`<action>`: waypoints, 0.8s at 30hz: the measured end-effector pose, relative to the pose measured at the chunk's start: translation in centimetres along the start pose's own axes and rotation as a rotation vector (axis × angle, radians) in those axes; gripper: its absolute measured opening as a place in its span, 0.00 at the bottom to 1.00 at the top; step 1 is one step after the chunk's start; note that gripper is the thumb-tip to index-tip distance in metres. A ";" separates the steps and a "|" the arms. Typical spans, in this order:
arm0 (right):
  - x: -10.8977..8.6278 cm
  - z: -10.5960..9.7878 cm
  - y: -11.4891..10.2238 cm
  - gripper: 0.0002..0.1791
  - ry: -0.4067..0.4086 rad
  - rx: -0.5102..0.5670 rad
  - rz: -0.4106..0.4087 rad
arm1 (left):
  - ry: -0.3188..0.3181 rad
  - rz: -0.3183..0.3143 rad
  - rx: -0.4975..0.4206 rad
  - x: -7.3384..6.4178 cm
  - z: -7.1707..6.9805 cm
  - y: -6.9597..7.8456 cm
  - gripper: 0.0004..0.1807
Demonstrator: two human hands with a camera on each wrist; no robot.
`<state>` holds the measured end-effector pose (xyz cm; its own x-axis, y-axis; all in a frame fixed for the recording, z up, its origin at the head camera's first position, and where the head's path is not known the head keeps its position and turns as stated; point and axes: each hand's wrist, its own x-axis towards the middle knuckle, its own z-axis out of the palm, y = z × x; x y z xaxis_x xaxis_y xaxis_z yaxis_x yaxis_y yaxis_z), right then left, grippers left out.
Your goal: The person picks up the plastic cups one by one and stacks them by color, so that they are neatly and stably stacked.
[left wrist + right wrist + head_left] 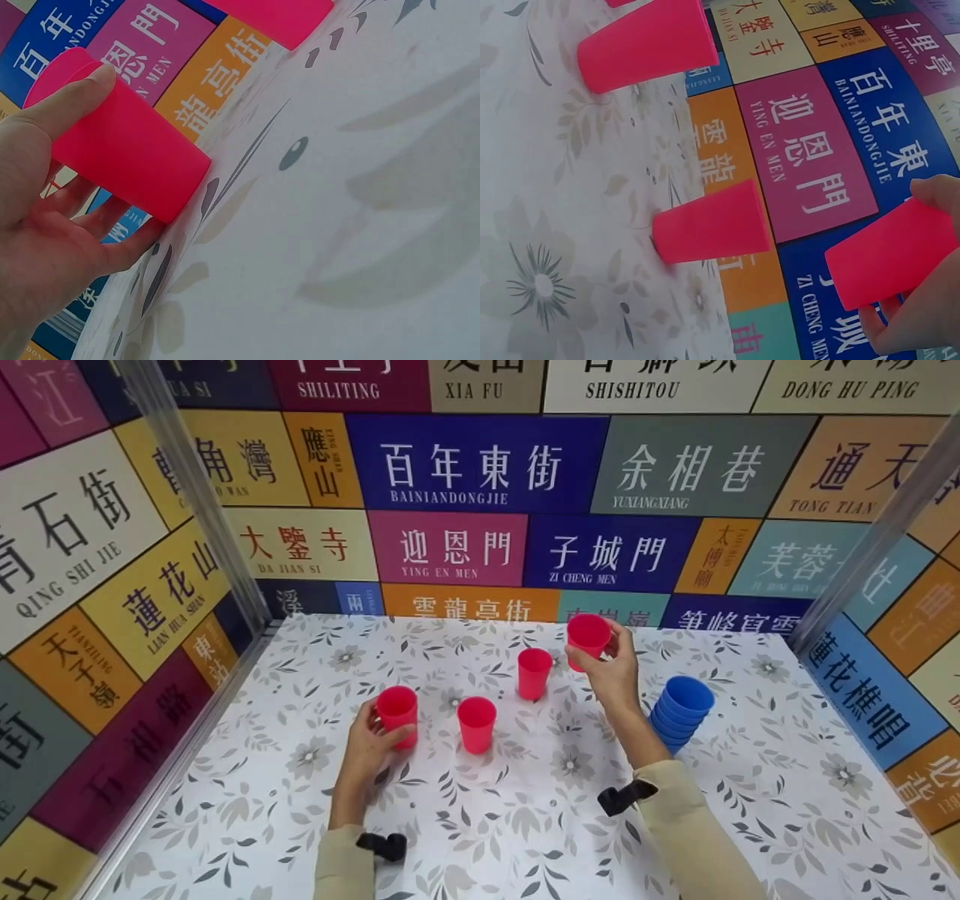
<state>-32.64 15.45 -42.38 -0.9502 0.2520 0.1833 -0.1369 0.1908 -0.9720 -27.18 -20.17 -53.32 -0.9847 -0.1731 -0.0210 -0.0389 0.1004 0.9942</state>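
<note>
My left hand [367, 746] holds a red plastic cup [397, 709] at the left, thumb on the near side and fingers round the far side. In the left wrist view that cup [127, 135] stands with its base at the tabletop. My right hand [616, 664] grips another red cup [589, 637] toward the back; the right wrist view shows this cup [892, 251] raised off the table. Between the hands, two more upright red cups stand apart: a nearer cup [477, 725] and a farther cup [533, 675].
A nested stack of blue cups [681, 709] stands beside my right forearm. The tabletop [480, 825] has a grey leaf and flower pattern. Panels with colourful street-name signs [480, 465] enclose the back and sides, with clear corner posts [202, 487].
</note>
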 end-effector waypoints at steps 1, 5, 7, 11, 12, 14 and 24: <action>-0.1 0.1 -0.3 0.42 -0.009 0.016 -0.020 | 0.001 0.012 -0.006 0.0 0.0 0.0 0.44; -0.5 0.6 -1.5 0.41 -0.041 0.043 -0.052 | 0.006 0.022 0.005 0.1 0.0 0.0 0.44; -0.7 0.7 -2.0 0.41 -0.059 0.044 -0.051 | 0.005 0.008 0.010 0.1 0.0 0.1 0.45; -1.4 1.1 -3.2 0.41 -0.097 0.076 -0.065 | 0.008 -0.024 0.017 0.2 -0.1 0.1 0.45; -1.6 1.2 -3.6 0.41 -0.110 0.092 -0.073 | 0.007 -0.025 0.017 0.2 -0.1 0.1 0.45; -2.0 1.6 -4.2 0.41 -0.134 0.127 -0.093 | 0.008 -0.027 0.013 0.1 -0.1 0.1 0.45; -4.3 3.8 -7.0 0.38 -0.236 0.177 -0.156 | 0.002 -0.038 0.015 0.0 -0.1 0.2 0.46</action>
<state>-28.61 9.42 -36.88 -0.9498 0.0026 0.3129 -0.3126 0.0368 -0.9492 -27.17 -20.25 -53.12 -0.9821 -0.1790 -0.0588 -0.0790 0.1080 0.9910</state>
